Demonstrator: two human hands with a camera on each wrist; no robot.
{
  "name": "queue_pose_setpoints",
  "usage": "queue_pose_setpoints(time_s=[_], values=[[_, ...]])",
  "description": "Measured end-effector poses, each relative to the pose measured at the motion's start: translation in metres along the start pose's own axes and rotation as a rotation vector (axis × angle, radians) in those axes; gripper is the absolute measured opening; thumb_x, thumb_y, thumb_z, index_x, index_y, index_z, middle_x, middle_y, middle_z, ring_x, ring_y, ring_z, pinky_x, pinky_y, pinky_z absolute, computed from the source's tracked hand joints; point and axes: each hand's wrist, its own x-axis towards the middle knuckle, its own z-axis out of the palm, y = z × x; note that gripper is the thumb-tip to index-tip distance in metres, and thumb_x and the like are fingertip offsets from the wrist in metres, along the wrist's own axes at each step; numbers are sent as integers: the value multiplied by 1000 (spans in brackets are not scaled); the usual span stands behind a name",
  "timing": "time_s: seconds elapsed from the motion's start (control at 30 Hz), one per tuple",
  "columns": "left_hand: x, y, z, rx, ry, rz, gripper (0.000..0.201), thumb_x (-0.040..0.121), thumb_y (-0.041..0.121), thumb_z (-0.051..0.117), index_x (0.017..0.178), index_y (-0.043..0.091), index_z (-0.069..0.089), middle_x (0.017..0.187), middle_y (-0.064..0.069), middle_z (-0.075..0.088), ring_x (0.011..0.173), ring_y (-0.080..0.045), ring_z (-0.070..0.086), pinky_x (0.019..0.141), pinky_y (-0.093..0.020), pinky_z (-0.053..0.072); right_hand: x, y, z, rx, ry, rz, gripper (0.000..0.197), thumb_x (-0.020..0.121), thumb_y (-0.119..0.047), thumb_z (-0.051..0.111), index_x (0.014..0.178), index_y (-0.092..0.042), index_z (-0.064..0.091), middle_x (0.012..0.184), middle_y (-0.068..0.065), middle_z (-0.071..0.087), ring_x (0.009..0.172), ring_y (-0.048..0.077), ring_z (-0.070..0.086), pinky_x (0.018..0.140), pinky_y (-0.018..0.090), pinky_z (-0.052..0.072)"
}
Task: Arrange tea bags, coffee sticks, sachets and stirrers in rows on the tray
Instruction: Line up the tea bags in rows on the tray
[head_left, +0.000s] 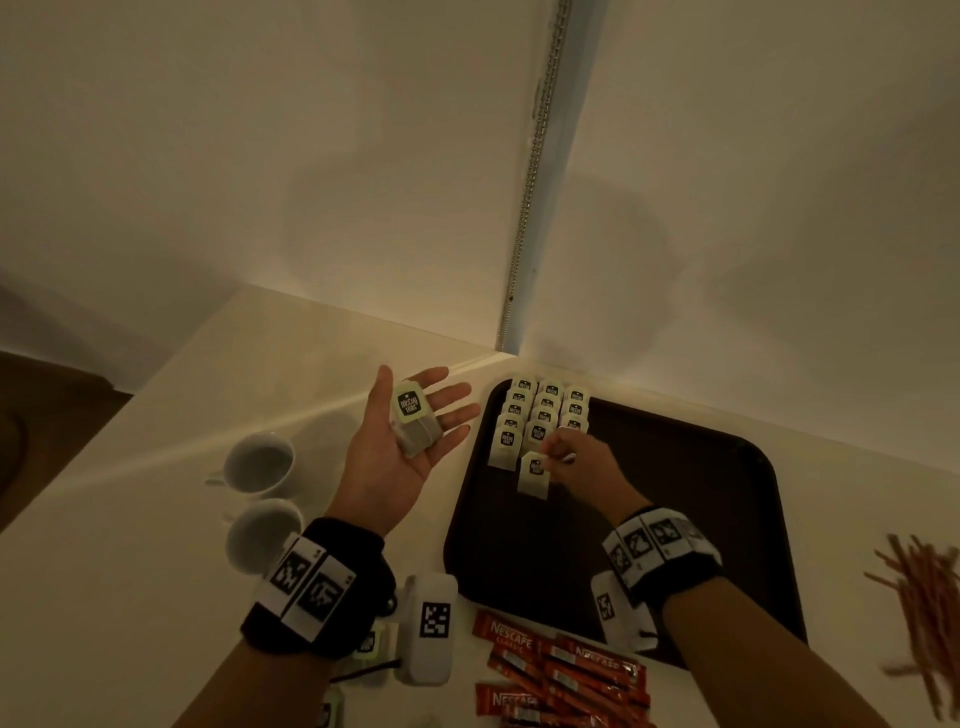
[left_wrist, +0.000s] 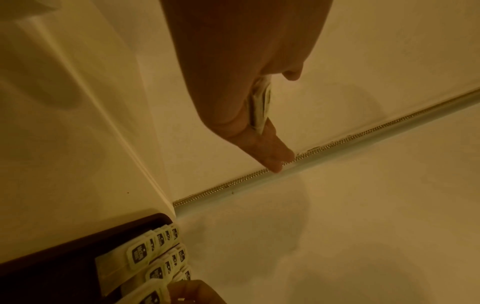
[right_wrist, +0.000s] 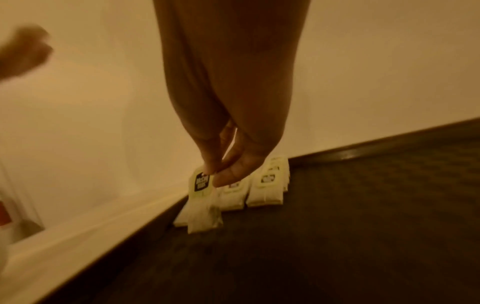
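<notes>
Tea bag placement under way at the far left corner of the tray.

Right hand (head_left: 574, 462) pinches one tea bag (head_left: 534, 475) by its tag between thumb and fingertips, the pouch hanging onto the dark tray (head_left: 727, 519) at the near end of the middle row. To do this well, I would lower it so its tag overlaps the bag ahead just as the neighbours do, keep its long edges parallel to the tray's left edge, and let go only once the pouch lies flat. Three rows of tea bags (head_left: 545, 410) run back toward the far left corner, pale square pouches with dark printed tags, shingled. Left hand (head_left: 400, 441) lies palm up and relaxed off the tray's left edge, a small stack of spare tea bags (head_left: 415, 423) resting on it. Coffee sticks (head_left: 561, 670) and stirrers (head_left: 924, 603) wait on the counter, off the tray's near and right edges.
</notes>
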Motion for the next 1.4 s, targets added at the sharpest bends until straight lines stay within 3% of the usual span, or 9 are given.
queue_pose_setpoints(time_s=[0.13,0.57,0.7,0.8,0.9,0.97,1.03,1.13,1.4], values=[[1,-2,-5,-5,1,-11,61,93,58,25,109,13,63,94,-10,73,85,-24,71,62,-26,57,16,10,8,41,98,24,12,86,-4,62,88,-15,58,85,-7,56,90,13,57,85,30,52],[3,-5,-10,-8,-45,-97,74,89,69,15,122,16,55,109,-19,70,95,-34,69,64,-33,59,40,6,13,2,165,90,16,86,-11,64,98,-10,55,107,9,58,97,20,58,73,25,51],[4,-6,-6,83,-64,-163,79,87,72,11,129,17,49,110,-20,69,95,-35,69,60,-34,59,23,-50,-5,186,295,-146,16,86,-26,65,98,-17,58,103,4,55,87,12,52,70,17,42],[6,-5,2,202,-95,-154,82,84,73,8,129,20,51,111,-19,69,96,-34,69,62,-34,58,-12,-107,-26,184,137,-487,9,86,-28,65,94,-26,65,94,-8,53,83,-7,47,72,8,37],[5,-1,15,276,-178,-95,85,75,76,14,134,26,49,119,-8,68,101,-32,68,66,-35,58,-33,-140,-38,-9,0,-685,15,80,-36,71,91,-26,71,92,-9,55,92,0,48,87,19,39],[2,2,20,325,-224,-4,75,78,73,23,131,28,49,122,-1,66,105,-27,67,69,-33,57,-40,-154,-47,-97,35,-731,14,81,-38,69,87,-25,71,84,-14,58,88,8,52,84,27,41],[0,5,23,402,-233,156,48,90,54,46,127,24,51,122,0,64,109,-23,65,72,-30,56,-47,-167,-63,-88,88,-757,10,82,-31,68,85,-22,71,75,-19,60,76,1,53,75,20,39],[-3,7,26,430,-186,378,34,82,18,68,115,18,58,104,1,70,98,-20,68,69,-26,55,-60,-186,-86,-43,169,-821,11,79,-30,72,83,-19,73,72,-11,67,70,-3,53,68,8,35],[-9,8,40,359,-188,532,18,77,19,73,92,29,73,86,4,74,84,-14,70,65,-20,52,-72,-194,-104,152,152,-784,8,76,-21,76,81,-20,71,76,-4,68,67,3,56,62,9,39]])
